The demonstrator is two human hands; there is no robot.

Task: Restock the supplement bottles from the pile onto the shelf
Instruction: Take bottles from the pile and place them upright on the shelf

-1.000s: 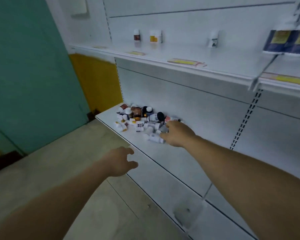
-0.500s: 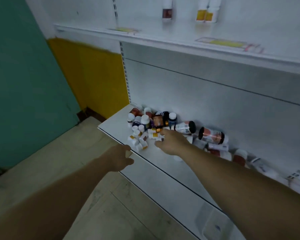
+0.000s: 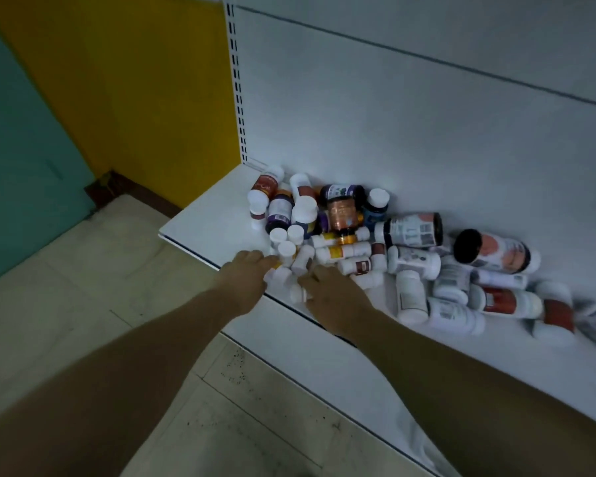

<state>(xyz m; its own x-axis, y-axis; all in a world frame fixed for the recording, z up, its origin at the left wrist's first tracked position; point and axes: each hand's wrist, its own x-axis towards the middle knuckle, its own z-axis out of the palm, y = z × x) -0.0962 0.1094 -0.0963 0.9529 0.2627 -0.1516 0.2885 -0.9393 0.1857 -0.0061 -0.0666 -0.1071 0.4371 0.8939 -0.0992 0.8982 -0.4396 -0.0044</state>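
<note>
- Lying heaped on the low white shelf [image 3: 207, 222], the pile of bottles [image 3: 375, 242] sits at 12 o'clock from both hands.
- Left hand [image 3: 245, 280] touches small white bottles [image 3: 284, 266] at the pile's near edge; finger spread hidden.
- Right hand [image 3: 334, 297] rests beside it, fingers curled among bottles; grip unclear.

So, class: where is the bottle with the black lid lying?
In the head view, the black-lidded bottle lies on its side at the pile's right, against the back panel.

Dim room: teal wall [image 3: 18, 132] meets yellow wall [image 3: 135, 80], pale tiled floor [image 3: 83, 287] below.
</note>
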